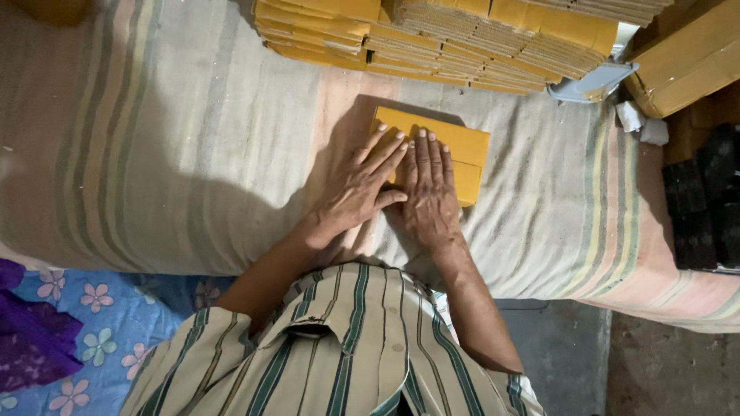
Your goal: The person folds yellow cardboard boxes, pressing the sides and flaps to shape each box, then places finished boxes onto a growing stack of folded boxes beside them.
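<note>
Pressing down side by side, the left hand [356,187] and the right hand [428,192] lie flat with fingers stretched out on a yellow folded card piece [462,154], palms open, gripping nothing, and the two hands touch each other along the thumbs. That card piece rests on a striped cloth [193,154] spread over a padded surface, and it serves as the landmark for everything else. The left hand covers its near left part, the right hand its near middle, while its far edge and right end stay bare. Beyond the card piece, toward the top of the view, stand stacks of yellow flat cards [462,38], packed in tight rows. To the right of it and farther off lies a pale grey plastic object [593,81], and just past that a large cardboard box [686,62] with a crumpled white scrap [644,123] beside it. Further right sit dark blocks [705,200] at the cloth's edge. Nearer than the card piece is the person's striped shirt [347,354], and to the left of that a blue flowered fabric [100,323]. A likely risk is that uneven pressure on the soft cloth lets the card piece slide or crease crookedly, since the padding gives way under the palms.
</note>
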### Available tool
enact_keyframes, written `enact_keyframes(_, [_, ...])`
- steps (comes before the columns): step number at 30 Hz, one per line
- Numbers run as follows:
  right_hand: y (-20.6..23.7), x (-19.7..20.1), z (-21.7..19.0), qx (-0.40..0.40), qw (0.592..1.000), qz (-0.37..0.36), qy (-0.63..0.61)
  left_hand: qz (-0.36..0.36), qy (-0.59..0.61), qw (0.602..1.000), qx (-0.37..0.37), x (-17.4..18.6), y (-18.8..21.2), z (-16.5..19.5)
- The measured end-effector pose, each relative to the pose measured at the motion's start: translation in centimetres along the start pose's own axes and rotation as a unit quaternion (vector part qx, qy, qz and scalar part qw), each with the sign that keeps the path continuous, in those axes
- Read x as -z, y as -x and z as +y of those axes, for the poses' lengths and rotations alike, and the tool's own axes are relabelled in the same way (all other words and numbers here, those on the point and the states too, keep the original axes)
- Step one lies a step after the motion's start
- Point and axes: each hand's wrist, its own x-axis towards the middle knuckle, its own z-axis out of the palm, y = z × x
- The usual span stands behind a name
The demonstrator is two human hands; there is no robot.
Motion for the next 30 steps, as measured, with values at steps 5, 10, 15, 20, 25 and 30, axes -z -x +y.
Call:
enact_keyframes(5, [-0.6, 0.4, 0.5, -0.013, 1.0, -0.015, -0.006, -0.008, -0.043, 0.999, -0.027, 1.1, -0.1, -0.7])
enact_keyframes(10, [2.0, 2.3, 3.0, -0.05, 0.997, 0.053, -0.017, -0.001, -0.073, 0.997, -0.011, 2.0, 1.2, -1.9])
enact_keyframes(15, [4.3, 3.2, 3.8, -0.113, 0.963, 0.082, -0.232, 0.092, 0.021, 0.993, 0.072, 2.0, 1.4, -2.3])
enact_keyframes(20, [4.5, 3.1, 2.5, -0.14, 0.933, 0.138, -0.303, 0.048, 0.172, 0.927, 0.329, 0.5, -3.1, -3.2])
enact_keyframes(25, [4.8, 2.7, 3.0, -0.102, 0.924, 0.193, -0.312, 0.046, 0.187, 0.928, 0.32, 1.0, -5.2, -1.7])
enact_keyframes(30, [5.7, 0.5, 4.1, -0.048, 0.829, 0.27, -0.488, 0.14, 0.268, 0.936, 0.178, 1.5, -4.4, -0.9])
